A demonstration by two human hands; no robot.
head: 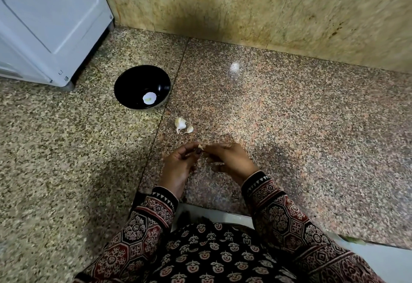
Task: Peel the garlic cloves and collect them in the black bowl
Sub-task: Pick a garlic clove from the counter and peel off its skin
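Head view: the left hand [178, 163] and right hand [230, 160] meet fingertip to fingertip low over the surface [289, 115], both pinching 1 garlic clove [200, 147] with curled fingers. 2 garlic pieces [181, 124] lie just beyond, near the black bowl [133, 77].

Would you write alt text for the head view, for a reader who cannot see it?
The left hand and right hand pinch a garlic clove over a granite counter. Beyond lies more garlic, near a black bowl.

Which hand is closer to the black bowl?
Left. The left hand is right of the black bowl, nearer the person; the right hand lies farther right. Both pinch one garlic clove.
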